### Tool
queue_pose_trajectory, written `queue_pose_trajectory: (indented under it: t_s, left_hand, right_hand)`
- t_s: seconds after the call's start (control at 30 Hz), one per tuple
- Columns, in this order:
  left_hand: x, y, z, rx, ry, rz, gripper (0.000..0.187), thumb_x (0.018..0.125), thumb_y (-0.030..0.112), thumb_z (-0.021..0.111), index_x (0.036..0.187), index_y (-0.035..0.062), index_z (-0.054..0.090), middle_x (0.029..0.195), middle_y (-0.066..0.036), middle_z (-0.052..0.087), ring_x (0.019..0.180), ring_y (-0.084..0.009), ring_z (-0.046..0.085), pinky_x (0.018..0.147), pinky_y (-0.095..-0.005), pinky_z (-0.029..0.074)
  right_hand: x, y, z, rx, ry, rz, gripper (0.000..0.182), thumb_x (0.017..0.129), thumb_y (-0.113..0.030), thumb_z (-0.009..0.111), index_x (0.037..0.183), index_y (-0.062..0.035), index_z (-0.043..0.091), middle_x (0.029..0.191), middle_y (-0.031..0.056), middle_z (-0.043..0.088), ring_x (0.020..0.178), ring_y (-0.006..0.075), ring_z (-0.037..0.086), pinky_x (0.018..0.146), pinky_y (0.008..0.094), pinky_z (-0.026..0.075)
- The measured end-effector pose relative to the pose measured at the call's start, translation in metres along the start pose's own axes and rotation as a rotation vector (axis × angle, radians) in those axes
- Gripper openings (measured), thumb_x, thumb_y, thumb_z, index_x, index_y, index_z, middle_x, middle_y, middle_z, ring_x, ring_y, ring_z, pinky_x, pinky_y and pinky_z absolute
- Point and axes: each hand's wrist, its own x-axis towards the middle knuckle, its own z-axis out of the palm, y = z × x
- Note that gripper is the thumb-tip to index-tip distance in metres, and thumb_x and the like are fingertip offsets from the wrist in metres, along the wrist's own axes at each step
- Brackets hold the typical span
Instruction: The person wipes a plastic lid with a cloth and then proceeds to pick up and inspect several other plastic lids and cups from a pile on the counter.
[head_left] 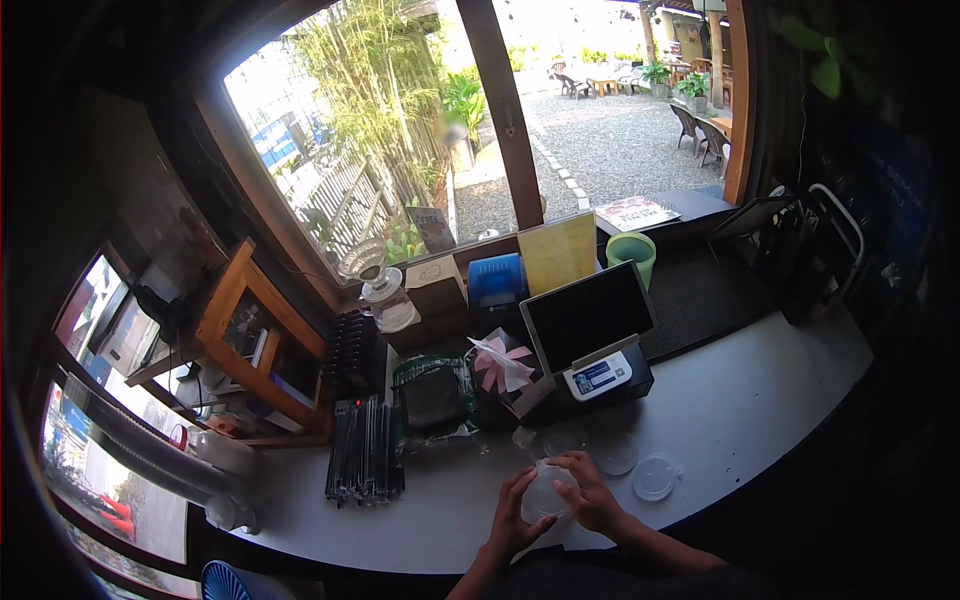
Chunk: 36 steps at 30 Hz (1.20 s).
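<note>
Near the front edge of the pale counter (700,420), a round translucent plastic piece (548,492), like a lid or cup, is held between my two hands. My left hand (515,515) curls round its left side, and my right hand (592,497) grips it from the right, fingertips at its top. Several clear round lids lie close by: one (655,478) right of my right hand, another (617,455) just behind it. A small clear scrap (523,437) rests behind my left hand.
A tablet (588,318) on a stand, a box with pink-and-white tissue (503,363), a black package (435,400) and wrapped black straws (365,450) stand behind my hands. Farther back are a green bin (632,258), a blue dispenser (496,283) and a glass carafe (388,300).
</note>
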Motion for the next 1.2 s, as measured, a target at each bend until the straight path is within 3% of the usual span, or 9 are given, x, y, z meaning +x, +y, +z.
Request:
queue_pose_trajectory:
  t_s: [0.13, 0.33, 0.53, 0.7, 0.93, 1.2]
  left_hand:
    - [0.002, 0.000, 0.000, -0.036, 0.006, -0.013, 0.083, 0.078, 0.030, 0.084, 0.147, 0.0092, 0.042, 0.144, -0.023, 0.046, 0.133, -0.0431, 0.048, 0.110, -0.0499, 0.042]
    - [0.002, -0.005, 0.003, -0.051, 0.026, 0.016, 0.085, 0.078, 0.030, 0.086, 0.145, 0.0102, 0.038, 0.144, -0.025, 0.045, 0.134, -0.0424, 0.047, 0.110, -0.0494, 0.041]
    - [-0.002, -0.005, 0.004, -0.040, 0.038, 0.030, 0.089, 0.076, 0.033, 0.090, 0.142, 0.0102, 0.034, 0.145, -0.025, 0.043, 0.134, -0.0422, 0.047, 0.110, -0.0494, 0.041]
    - [-0.005, -0.005, 0.011, -0.015, 0.110, 0.031, 0.088, 0.077, 0.034, 0.089, 0.142, 0.0098, 0.034, 0.144, -0.025, 0.045, 0.133, -0.0412, 0.048, 0.111, -0.0491, 0.041]
    - [-0.012, -0.019, 0.013, -0.153, 0.067, -0.049, 0.078, 0.085, 0.032, 0.081, 0.144, 0.0070, 0.036, 0.145, -0.025, 0.046, 0.133, -0.0393, 0.049, 0.113, -0.0479, 0.038]
    - [0.001, -0.002, 0.007, -0.088, 0.056, -0.015, 0.061, 0.093, 0.028, 0.064, 0.145, 0.0042, 0.044, 0.142, -0.024, 0.049, 0.131, -0.0419, 0.048, 0.112, -0.0474, 0.038]
  right_hand:
    - [-0.003, -0.006, 0.001, 0.062, 0.021, 0.021, 0.048, 0.100, -0.024, 0.059, 0.145, -0.0098, 0.052, 0.136, 0.0197, 0.045, 0.130, 0.0345, 0.048, 0.113, 0.0413, 0.036]
    - [0.000, -0.003, -0.002, 0.010, -0.052, 0.064, 0.038, 0.102, -0.025, 0.059, 0.138, -0.0137, 0.062, 0.137, 0.0222, 0.045, 0.131, 0.0368, 0.046, 0.112, 0.0439, 0.038]
    - [0.012, 0.011, -0.008, 0.097, -0.174, 0.123, 0.036, 0.103, -0.024, 0.057, 0.137, -0.0149, 0.063, 0.139, 0.0241, 0.045, 0.134, 0.0391, 0.045, 0.113, 0.0443, 0.038]
    - [0.017, 0.004, -0.007, 0.046, -0.199, 0.173, 0.034, 0.103, -0.019, 0.054, 0.135, -0.0127, 0.064, 0.140, 0.0204, 0.043, 0.136, 0.0351, 0.045, 0.113, 0.0422, 0.038]
    - [0.007, 0.004, 0.007, 0.124, -0.027, 0.043, 0.035, 0.098, -0.018, 0.060, 0.131, -0.0155, 0.067, 0.141, 0.0189, 0.048, 0.137, 0.0359, 0.042, 0.115, 0.0452, 0.035]
    - [0.000, 0.009, 0.003, 0.196, 0.048, -0.016, 0.033, 0.097, -0.022, 0.064, 0.127, -0.0098, 0.066, 0.136, 0.0187, 0.050, 0.132, 0.0342, 0.048, 0.113, 0.0439, 0.036]
